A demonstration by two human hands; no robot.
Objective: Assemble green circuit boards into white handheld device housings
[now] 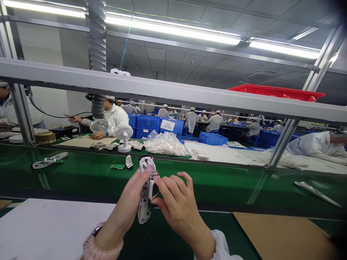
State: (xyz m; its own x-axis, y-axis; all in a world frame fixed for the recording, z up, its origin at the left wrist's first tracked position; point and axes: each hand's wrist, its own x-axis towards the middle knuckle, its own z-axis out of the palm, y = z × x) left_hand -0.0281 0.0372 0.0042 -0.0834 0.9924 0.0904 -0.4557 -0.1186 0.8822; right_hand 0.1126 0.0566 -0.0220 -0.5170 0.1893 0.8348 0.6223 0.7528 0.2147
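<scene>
My left hand [130,195] is wrapped round a long white plastic housing [144,213], which I hold tilted above the bench edge. The housing is open on the side facing me, and thin dark wires run near its wide upper end. With thumb and fingertips, my right hand [177,198] grips a small white-framed part with a dark face [154,190], a screen by its look, at the housing's side. My fingers hide part of its edge, so I cannot tell whether it is seated. Beyond my hands, a green circuit board [117,166] and a small white shell piece [129,161] lie on the green belt.
A white sheet [54,227] lies left and brown cardboard [284,234] right. More housings [50,160] rest on the belt. Behind it stand a small white fan [124,137], a bag of white parts [166,144] and blue crates [148,124]. Co-workers sit beyond. A shelf beam [173,88] crosses overhead.
</scene>
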